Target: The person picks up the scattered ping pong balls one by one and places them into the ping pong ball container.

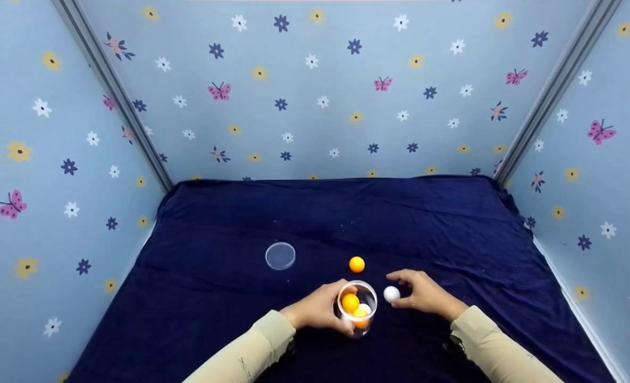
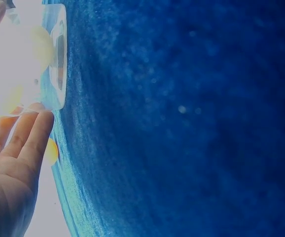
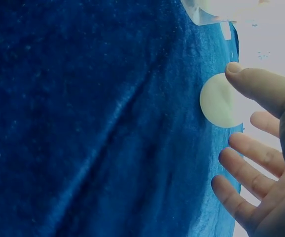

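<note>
My left hand point(image 1: 320, 307) grips a clear plastic jar point(image 1: 365, 331) from its left side, thumb in front and fingers behind. Inside the jar lie several orange and white balls that look like table tennis balls. To the right of the jar, a white ball point(image 1: 391, 294) sits on the dark blue cloth. My right hand point(image 1: 425, 292) reaches around that ball with fingers spread. In the right wrist view the thumb overlaps the white ball point(image 3: 216, 101), and the other fingers stand apart from it; whether the thumb touches it I cannot tell.
Behind the jar rests a loose orange ball point(image 1: 357, 264). A round clear lid point(image 1: 280, 256) lies farther left on the wrinkled blue cloth point(image 1: 213, 223). Flower-patterned walls point(image 1: 315, 96) enclose the table at the back and both sides.
</note>
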{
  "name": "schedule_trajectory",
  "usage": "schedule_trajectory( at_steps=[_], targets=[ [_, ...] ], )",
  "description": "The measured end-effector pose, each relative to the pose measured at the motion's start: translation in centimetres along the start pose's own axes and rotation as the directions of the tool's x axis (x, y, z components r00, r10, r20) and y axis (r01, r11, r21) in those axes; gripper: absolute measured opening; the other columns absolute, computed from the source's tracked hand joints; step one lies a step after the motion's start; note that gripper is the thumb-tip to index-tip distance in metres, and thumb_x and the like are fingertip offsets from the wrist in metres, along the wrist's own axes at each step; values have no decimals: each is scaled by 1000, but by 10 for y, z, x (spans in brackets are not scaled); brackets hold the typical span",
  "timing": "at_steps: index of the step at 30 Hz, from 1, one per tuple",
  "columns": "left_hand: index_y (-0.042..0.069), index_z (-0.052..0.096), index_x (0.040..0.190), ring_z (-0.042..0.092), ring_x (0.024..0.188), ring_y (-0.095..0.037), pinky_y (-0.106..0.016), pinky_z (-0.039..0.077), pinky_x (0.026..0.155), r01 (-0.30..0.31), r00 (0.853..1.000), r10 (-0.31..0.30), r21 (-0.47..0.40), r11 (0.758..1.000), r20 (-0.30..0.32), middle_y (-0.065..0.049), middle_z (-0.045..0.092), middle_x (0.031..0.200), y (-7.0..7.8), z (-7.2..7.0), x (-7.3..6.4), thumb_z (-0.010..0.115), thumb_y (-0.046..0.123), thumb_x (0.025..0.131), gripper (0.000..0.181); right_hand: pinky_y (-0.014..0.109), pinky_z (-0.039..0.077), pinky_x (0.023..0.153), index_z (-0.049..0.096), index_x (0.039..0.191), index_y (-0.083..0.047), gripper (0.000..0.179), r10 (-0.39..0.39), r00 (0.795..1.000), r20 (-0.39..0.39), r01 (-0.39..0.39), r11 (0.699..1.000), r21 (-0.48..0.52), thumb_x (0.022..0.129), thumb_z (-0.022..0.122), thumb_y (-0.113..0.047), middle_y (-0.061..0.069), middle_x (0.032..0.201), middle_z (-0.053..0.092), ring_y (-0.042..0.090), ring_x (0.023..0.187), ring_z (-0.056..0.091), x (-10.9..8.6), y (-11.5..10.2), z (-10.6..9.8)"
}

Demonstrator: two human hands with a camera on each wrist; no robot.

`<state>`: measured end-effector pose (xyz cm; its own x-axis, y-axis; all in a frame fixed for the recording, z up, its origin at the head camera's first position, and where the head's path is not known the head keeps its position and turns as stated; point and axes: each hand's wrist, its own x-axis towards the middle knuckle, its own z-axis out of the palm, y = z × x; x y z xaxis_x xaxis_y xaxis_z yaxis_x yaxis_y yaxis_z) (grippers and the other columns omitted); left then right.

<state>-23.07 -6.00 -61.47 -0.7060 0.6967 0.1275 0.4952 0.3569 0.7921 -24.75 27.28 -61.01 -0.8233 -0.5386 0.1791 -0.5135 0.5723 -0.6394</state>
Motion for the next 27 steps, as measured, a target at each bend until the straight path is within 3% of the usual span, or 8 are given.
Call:
schedule_trajectory(
  at_steps=[5, 20, 27],
  targets=[
    [11, 65, 130, 66, 106, -4, -24, 54, 101, 18, 1000, -18, -17, 1000, 2, 6, 72, 121, 2, 0, 0, 106, 30, 66, 79, 40, 62, 87, 73, 129, 5, 60, 5, 1000, 23, -4, 1000, -24, 79, 97, -16, 21, 123, 78, 35, 100, 74, 1, 0, 2],
    [7, 65, 131, 66, 108, -4, -25, 54, 103, 14, 1000, -14, -16, 1000, 0, 6, 72, 122, 1, 0, -1, 105, 33, 66, 81, 29, 60, 80, 77, 120, 4, 43, 17, 998, 55, -16, 1000, -13, 82, 92, -10, 15, 109, 81, 11, 90, 71, 3, -1, 6],
    [6, 64, 132, 65, 109, -5, -26, 54, 104, 20, 1000, -20, 3, 1000, 5, 5, 71, 123, 1, 0, 0, 106, 35, 65, 84, 28, 60, 80, 77, 119, 4, 42, 9, 999, 50, -8, 1000, -5, 83, 92, -9, 15, 109, 81, 11, 90, 72, 4, -3, 5]
  ],
)
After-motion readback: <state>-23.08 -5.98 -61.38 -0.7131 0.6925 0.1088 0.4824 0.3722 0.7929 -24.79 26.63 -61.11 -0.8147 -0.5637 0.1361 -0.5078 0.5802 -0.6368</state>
